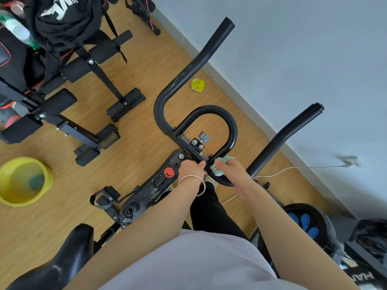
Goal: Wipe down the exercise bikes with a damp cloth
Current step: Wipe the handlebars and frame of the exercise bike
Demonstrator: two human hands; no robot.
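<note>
right grip (231, 171) holds cloth (227, 159) on handlebar (188, 74) at loop's (231, 130) near end; left grip (191, 169) clasps handlebar just beside; loop arcs forward.

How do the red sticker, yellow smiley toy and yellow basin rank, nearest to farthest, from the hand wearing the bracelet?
1. Red sticker, on the bike frame, right beside the left hand gripping the handlebar.
2. Yellow smiley toy, on the floor ahead, near the wall.
3. Yellow basin, on the floor far to the left.
</note>
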